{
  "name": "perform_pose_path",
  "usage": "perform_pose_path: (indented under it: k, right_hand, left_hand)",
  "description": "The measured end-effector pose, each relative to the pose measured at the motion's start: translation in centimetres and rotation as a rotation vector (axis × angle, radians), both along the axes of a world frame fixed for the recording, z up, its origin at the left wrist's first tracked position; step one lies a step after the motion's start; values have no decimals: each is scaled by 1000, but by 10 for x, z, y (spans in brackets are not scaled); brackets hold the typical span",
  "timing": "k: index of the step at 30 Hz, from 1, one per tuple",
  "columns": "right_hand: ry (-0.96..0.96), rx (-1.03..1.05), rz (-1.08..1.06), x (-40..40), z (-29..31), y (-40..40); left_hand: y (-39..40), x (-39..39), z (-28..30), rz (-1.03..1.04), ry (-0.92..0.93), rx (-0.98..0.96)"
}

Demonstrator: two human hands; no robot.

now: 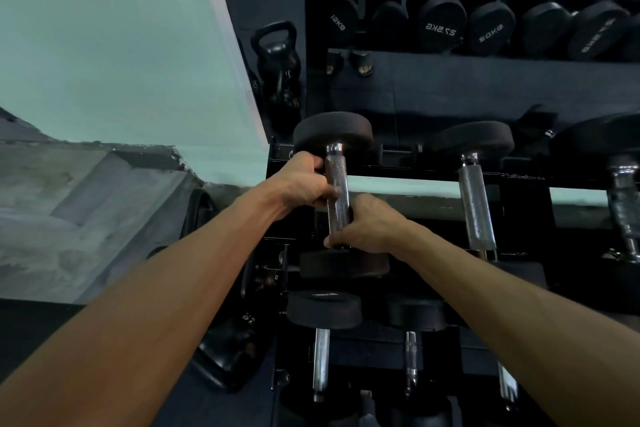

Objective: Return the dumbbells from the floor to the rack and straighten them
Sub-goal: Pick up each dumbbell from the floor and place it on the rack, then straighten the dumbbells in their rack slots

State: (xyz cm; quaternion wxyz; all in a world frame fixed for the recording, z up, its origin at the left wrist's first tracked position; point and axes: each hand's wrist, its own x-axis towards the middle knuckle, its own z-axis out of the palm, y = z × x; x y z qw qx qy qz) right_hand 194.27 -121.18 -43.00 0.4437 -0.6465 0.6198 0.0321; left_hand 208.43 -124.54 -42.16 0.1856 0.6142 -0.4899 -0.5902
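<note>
A black round-headed dumbbell [336,196] with a knurled steel handle lies at the left end of the black rack [277,156], on its upper tier. My left hand [304,180] grips the far part of the handle from the left. My right hand [367,225] wraps the near part of the handle, just above the near head. Another dumbbell [474,198] rests to the right on the same tier, and a third dumbbell [623,198] lies further right. Two smaller dumbbells, a left one [322,350] and a right one [412,350], sit on the lower tier.
A mirror behind the rack reflects a row of heavier dumbbells [440,24]. Black kettlebells [277,55] stand on the floor left of the rack, by the pale green wall [121,45]. A weight plate [228,350] leans beside the rack's lower left.
</note>
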Motion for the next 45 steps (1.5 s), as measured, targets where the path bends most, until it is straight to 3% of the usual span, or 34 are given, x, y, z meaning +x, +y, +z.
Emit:
perform_pose_path:
  k: [12,21,27,33,37,45]
  right_hand:
    - [5,-31,6,-2,6,6]
    - [-176,-73,-110,-40,9,25]
    - [-360,-95,-103,-63,2,54]
    - [-526,-149,-154,-74,-12,84]
    - [-426,-349,32,-76,-25,92]
    - [-379,-534,58,-69,-38,91]
  left_hand:
    - [17,6,-7,49,79,-94]
    - [70,23,-20,50,-304,-471]
    - [129,37,-40,269,-365,-574]
    - [188,29,-59,236,-434,-609]
    - [187,15,-60,203,-534,-695]
    - [174,13,-65,189,-517,-840]
